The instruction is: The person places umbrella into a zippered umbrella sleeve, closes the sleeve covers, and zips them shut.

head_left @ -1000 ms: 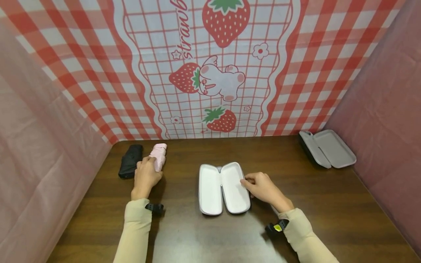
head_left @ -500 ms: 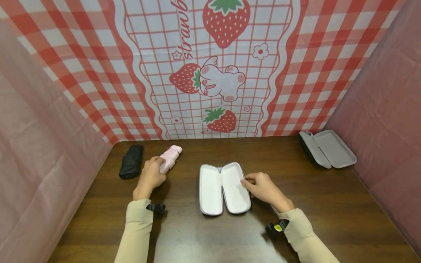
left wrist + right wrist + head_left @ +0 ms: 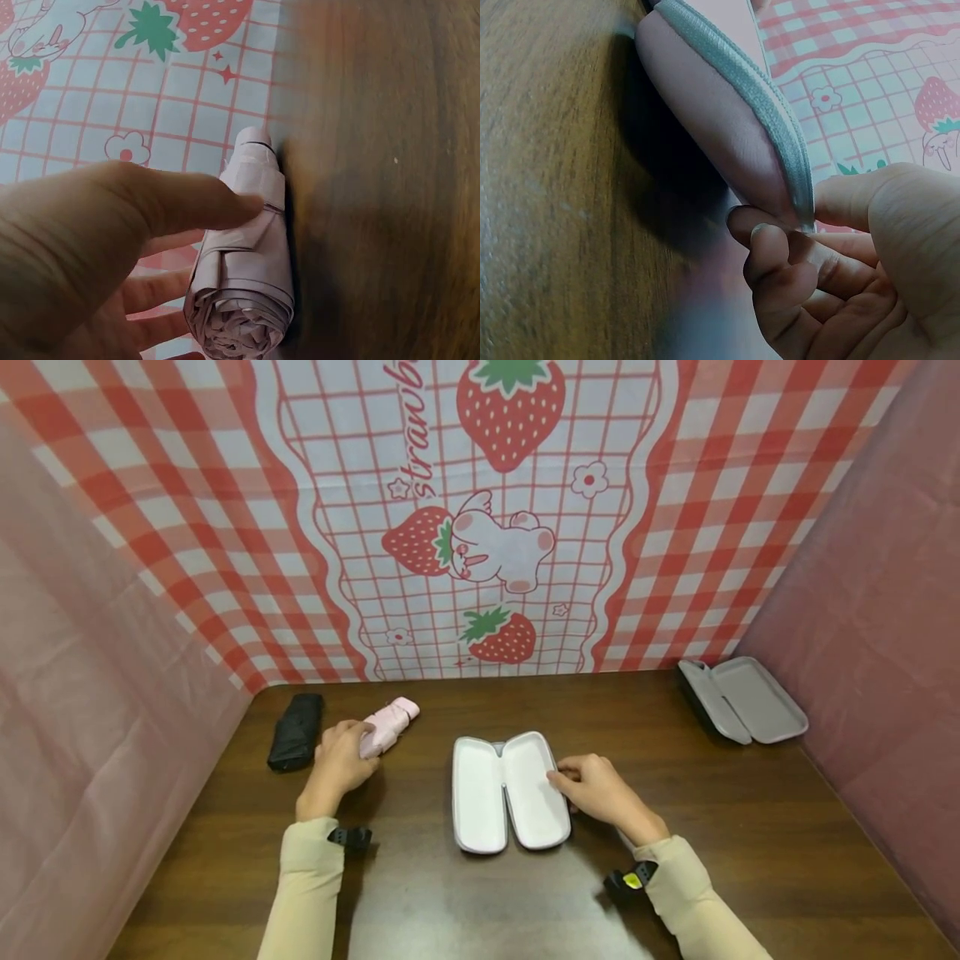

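My left hand (image 3: 341,767) grips a folded pink umbrella (image 3: 389,725) at the back left of the table, thumb on one side and fingers on the other. In the left wrist view the rolled end of the umbrella (image 3: 241,300) faces the camera and its narrower tip points away. A hard zippered case (image 3: 480,793) with a white inside lies spread apart at the middle. My right hand (image 3: 596,787) pinches the right edge of this case between thumb and fingers. Close up, the right wrist view shows the case's grey zipper band (image 3: 757,105) and smooth outer shell.
Left of the pink umbrella lies a folded black umbrella (image 3: 296,732). A second case, grey inside (image 3: 761,702), lies unfolded at the back right corner. A strawberry-print cloth (image 3: 495,552) hangs behind the brown table (image 3: 465,910), with pink cloth (image 3: 862,610) at both sides.
The left hand has drawn the pink umbrella rightward, away from the black one, and its far end has swung to the right. The right hand and the middle case have stayed put.
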Tool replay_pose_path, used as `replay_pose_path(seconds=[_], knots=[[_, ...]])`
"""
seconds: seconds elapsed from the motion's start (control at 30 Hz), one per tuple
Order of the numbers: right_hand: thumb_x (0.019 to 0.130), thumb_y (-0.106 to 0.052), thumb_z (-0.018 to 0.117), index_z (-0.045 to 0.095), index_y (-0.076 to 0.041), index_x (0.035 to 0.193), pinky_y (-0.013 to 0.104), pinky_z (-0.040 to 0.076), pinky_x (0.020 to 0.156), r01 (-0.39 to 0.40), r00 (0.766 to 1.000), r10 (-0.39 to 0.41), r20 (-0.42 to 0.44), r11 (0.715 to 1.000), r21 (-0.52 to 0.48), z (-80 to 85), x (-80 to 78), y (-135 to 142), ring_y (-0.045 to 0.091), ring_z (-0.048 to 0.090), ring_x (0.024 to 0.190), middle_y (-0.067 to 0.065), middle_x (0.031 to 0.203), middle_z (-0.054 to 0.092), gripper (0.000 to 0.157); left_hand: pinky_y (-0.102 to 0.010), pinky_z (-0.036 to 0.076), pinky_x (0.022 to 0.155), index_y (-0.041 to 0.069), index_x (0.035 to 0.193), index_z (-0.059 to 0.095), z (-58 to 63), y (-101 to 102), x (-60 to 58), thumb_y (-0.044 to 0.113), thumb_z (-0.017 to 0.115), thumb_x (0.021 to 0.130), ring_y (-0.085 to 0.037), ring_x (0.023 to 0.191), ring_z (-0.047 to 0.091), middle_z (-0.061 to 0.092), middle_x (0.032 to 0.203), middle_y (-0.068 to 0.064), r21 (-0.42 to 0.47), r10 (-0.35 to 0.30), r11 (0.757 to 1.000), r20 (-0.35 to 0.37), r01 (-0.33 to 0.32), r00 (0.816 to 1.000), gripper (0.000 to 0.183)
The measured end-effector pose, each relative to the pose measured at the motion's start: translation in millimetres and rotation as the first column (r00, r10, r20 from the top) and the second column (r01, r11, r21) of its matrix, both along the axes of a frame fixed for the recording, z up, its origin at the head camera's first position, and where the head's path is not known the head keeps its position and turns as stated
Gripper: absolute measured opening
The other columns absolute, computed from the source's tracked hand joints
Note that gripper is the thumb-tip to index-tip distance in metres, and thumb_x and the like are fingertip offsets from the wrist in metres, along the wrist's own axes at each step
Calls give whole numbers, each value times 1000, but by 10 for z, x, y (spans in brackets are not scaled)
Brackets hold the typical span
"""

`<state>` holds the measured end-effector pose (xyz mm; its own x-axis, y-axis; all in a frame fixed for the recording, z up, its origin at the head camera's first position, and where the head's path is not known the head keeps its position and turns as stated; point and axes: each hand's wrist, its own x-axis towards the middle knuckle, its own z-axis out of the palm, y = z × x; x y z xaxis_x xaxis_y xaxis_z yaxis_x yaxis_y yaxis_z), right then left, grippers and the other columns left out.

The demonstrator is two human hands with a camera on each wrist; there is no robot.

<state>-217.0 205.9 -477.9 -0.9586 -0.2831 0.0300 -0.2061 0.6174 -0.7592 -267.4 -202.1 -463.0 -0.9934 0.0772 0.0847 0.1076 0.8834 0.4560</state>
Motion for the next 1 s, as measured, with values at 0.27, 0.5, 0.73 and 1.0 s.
replay_pose_path(seconds=[0.27,0.5,0.73,1.0], knots=[[100,-17,66,73,5,107,27,53,50,-2,1000,2,-2,1000,-5,-3,6,-19,12,60,52,7,80,75,24,-64,42,95,-2,137,60,-42,57,3,22,81,81,-52,124,49,55,137,-30,-34,17,999,-104,-21,994,64],[100,-17,67,73,4,107,27,53,50,0,1000,0,3,1000,-2,14,-3,-42,16,62,52,8,80,75,23,-63,44,93,-2,135,61,-69,110,-11,25,86,80,-52,119,53,58,134,-30,-90,30,995,-126,-42,992,66],[101,-18,66,73,4,110,28,53,51,-1,1000,1,6,1000,1,24,0,-23,15,62,52,8,82,76,25,-62,45,93,1,134,62,-111,117,-28,19,93,74,-51,118,54,59,134,-29,-83,82,992,-138,-94,987,70],[101,-18,66,73,4,109,28,53,50,0,1000,0,5,1000,-5,26,15,2,13,61,53,8,82,76,25,-62,48,92,-1,130,63,-112,157,-11,15,95,68,-53,111,58,61,127,-31,-77,136,986,-141,-147,981,71]])
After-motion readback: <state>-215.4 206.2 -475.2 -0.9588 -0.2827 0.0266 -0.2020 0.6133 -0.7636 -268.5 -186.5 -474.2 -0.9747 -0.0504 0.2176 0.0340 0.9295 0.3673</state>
